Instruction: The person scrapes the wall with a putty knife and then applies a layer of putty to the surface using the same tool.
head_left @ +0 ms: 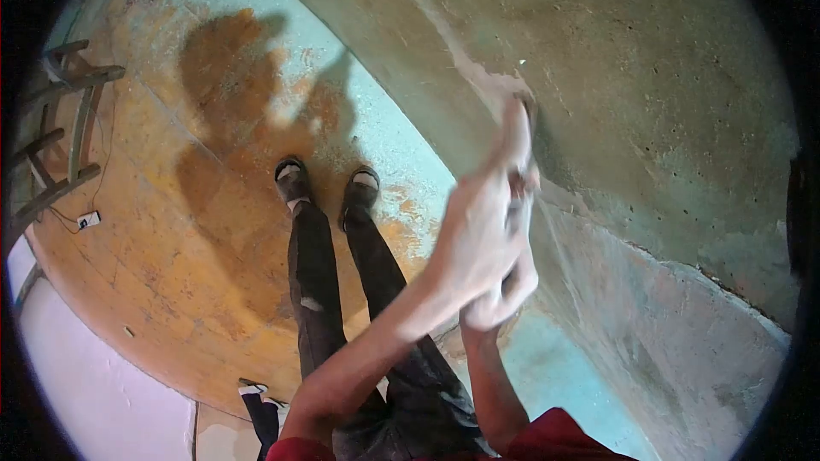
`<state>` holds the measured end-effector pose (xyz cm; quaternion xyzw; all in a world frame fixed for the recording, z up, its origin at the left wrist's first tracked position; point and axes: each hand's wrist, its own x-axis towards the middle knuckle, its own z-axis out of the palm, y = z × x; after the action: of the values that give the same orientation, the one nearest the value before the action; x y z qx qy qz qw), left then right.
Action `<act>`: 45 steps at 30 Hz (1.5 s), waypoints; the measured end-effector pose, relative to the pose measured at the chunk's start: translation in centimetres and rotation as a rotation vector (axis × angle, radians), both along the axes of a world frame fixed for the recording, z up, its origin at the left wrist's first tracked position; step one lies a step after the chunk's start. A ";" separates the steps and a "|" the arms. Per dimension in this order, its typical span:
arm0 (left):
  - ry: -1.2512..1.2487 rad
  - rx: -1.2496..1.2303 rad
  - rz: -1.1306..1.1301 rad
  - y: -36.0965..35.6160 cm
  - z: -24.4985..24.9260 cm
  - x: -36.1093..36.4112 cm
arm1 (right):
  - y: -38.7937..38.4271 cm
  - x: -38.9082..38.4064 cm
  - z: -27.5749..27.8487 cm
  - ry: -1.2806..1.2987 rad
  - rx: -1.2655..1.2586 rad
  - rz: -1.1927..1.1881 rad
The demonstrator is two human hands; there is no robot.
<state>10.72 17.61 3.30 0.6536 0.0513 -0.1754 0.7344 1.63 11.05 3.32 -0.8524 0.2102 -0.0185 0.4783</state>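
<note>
My left hand (483,230) is raised in front of the wall, blurred by motion. One long finger-like shape reaches up from it to a pale filled strip (478,72) on the wall, and its other fingers look curled in. A small dark patch shows between the fingers; I cannot make out what it is. My right hand (497,303) is close behind and below the left, mostly covered by it, with its visible fingers bent. Whatever the two hands may hold is hidden. The rough brown-grey wall (632,102) has a lighter grey lower section (658,316).
A wooden ladder (81,132) lies or leans at the far left, near a white power socket (89,219) with a cable. My sandalled feet (363,183) stand on the stained orange-and-turquoise floor (154,248). Another person's foot (253,389) shows at the bottom.
</note>
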 end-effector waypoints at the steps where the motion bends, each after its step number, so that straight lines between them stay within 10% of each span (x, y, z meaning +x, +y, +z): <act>1: 0.072 -0.116 -0.060 -1.1 0.3 -1.7 | 0.0 -1.0 0.1 0.006 -0.027 -0.039; 6: -0.251 0.008 -0.096 -1.8 -1.6 -1.7 | 0.8 -3.0 0.6 0.019 -0.055 -0.235; 34: 0.102 -0.237 -0.039 -7.0 2.0 -6.5 | -7.2 -7.1 4.3 0.259 -0.090 -0.132; 36: -0.197 -0.031 0.000 -6.0 0.8 -5.7 | -5.6 -5.9 3.6 0.063 -0.139 -0.106; 38: 0.242 -0.295 -0.143 -5.1 3.3 -5.3 | -5.0 -6.7 4.2 0.101 -0.095 -0.154; 40: -0.182 -0.111 -0.028 -6.3 2.8 -6.8 | -4.5 -5.9 6.6 0.233 -0.066 -0.261; 45: -0.152 -0.131 -0.136 -5.5 1.5 -6.5 | -3.7 -7.9 4.0 0.060 -0.049 -0.158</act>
<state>4.19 12.09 4.82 0.6176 -0.0603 -0.1778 0.7638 -6.29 7.37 7.28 -0.8449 0.2904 -0.0355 0.4478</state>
